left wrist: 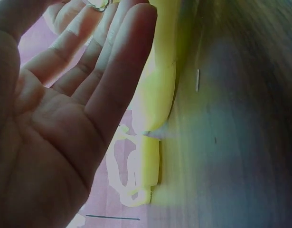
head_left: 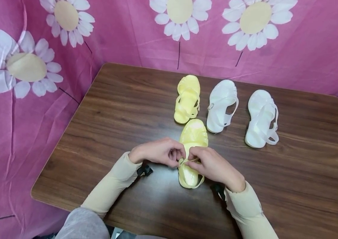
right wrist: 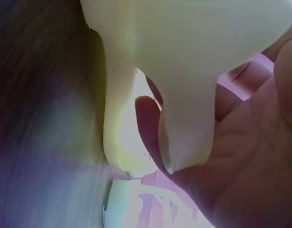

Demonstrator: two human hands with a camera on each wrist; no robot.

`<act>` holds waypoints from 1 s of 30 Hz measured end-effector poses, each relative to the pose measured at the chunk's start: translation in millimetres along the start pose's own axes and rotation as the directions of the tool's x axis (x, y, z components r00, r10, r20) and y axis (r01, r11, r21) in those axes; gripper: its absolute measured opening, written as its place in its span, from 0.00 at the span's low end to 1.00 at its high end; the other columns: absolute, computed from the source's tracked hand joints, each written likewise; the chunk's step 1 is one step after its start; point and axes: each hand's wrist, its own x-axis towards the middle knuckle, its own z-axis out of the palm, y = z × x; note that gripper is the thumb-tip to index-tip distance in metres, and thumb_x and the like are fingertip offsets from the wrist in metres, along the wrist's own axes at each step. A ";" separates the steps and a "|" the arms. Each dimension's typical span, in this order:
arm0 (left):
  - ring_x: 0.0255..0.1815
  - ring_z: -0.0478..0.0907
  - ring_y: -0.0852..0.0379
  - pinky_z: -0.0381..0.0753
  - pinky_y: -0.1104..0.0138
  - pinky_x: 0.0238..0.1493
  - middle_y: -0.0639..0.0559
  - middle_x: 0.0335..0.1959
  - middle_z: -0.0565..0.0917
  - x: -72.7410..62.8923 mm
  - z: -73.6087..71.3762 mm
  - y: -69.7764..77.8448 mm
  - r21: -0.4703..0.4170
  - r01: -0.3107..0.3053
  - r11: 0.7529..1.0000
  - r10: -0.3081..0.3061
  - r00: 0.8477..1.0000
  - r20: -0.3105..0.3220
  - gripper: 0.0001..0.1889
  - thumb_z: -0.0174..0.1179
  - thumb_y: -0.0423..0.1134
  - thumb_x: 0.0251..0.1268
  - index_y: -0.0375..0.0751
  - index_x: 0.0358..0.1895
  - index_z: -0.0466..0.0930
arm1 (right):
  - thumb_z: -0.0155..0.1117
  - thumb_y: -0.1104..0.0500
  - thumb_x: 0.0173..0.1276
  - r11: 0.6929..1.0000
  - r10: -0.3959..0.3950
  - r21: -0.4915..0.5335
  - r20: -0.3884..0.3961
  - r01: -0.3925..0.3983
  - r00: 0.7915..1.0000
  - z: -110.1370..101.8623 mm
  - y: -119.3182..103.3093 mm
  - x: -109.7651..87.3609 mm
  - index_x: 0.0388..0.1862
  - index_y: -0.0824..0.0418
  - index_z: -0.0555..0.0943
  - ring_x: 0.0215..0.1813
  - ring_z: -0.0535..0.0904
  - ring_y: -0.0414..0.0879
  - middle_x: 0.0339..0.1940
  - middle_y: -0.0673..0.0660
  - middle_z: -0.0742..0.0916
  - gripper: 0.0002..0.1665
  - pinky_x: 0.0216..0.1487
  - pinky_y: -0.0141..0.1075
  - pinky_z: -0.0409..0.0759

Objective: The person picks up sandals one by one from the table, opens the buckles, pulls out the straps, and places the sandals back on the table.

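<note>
A yellow jelly sandal (head_left: 194,132) lies near the front of the table, toe pointing away from me. At its left side my left hand (head_left: 161,151) pinches the strap by the small buckle (head_left: 182,161). From the right, my right hand (head_left: 215,164) pinches the thin ankle strap (head_left: 193,160), which reaches across to the buckle. In the left wrist view a metal buckle edge (left wrist: 99,6) shows by the fingertips. A wide pale band (right wrist: 188,118) covers part of the right fingers in the right wrist view.
Beyond the worked sandal lies a second yellow sandal (head_left: 187,106). To its right are a white sandal (head_left: 218,103) and another white sandal (head_left: 258,116). They rest on a brown wooden table (head_left: 121,109), with a pink flowered cloth (head_left: 133,36) hanging behind and at the left.
</note>
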 end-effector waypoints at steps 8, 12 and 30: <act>0.27 0.80 0.69 0.81 0.74 0.33 0.55 0.26 0.84 0.3 -3.0 5.1 -0.001 0.089 0.996 -0.089 0.996 0.015 0.07 0.68 0.36 0.56 0.40 0.34 0.80 | 0.69 0.55 0.62 1.000 0.015 -0.012 -0.001 -0.015 1.000 -2.2 0.0 0.4 0.26 0.49 0.75 0.28 0.71 0.36 0.24 0.40 0.77 0.11 0.32 0.28 0.72; 0.25 0.79 0.69 0.80 0.74 0.32 0.56 0.24 0.83 0.3 -1.9 4.7 -0.002 0.129 0.992 -0.129 0.991 0.047 0.07 0.67 0.39 0.59 0.41 0.34 0.80 | 0.69 0.56 0.62 1.000 0.009 -0.006 -0.021 -0.009 1.000 -2.3 -1.0 0.2 0.29 0.51 0.78 0.30 0.75 0.38 0.27 0.42 0.80 0.07 0.35 0.30 0.75; 0.21 0.67 0.70 0.66 0.76 0.27 0.62 0.20 0.72 3.4 8.9 -3.6 0.005 0.090 0.996 -0.090 0.985 0.150 0.06 0.58 0.42 0.67 0.47 0.33 0.73 | 0.66 0.59 0.64 0.994 -0.075 -0.082 0.014 0.076 0.997 1.4 -12.1 -0.6 0.41 0.49 0.85 0.44 0.76 0.38 0.37 0.43 0.81 0.08 0.46 0.38 0.66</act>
